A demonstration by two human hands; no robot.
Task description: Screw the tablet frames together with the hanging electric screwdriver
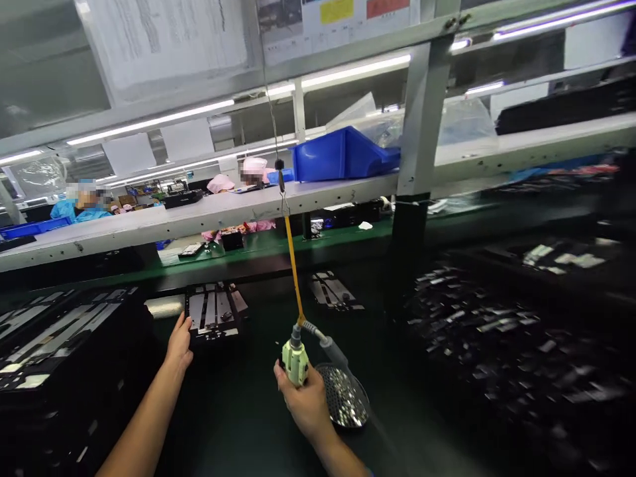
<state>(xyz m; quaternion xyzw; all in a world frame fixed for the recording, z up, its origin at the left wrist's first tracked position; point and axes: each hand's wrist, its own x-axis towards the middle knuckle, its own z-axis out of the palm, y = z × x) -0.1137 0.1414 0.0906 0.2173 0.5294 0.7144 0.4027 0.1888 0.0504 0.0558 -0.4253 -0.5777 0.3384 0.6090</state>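
My right hand (305, 397) is wrapped round a pale green electric screwdriver (295, 363), which hangs from a yellow strap (292, 258); a grey cable (328, 344) bends away from its top. The tool's lower end is hidden by the hand. Just right of that hand, a round perforated dish (365, 407) holds many small shiny screws. My left hand (179, 343) reaches forward, fingers extended at the left edge of a flat black panel with silvery strips (211, 310), its thumb apart from the panel. A similar panel (334, 291) lies farther right on the dark green bench.
A tall stack of black panels (64, 331) stands at the left. Many dark parts (497, 344) lie blurred at the right. Above runs a white shelf (223, 215) with a blue bin (338, 156) and an upright post (420, 119). People in caps (254, 167) sit beyond.
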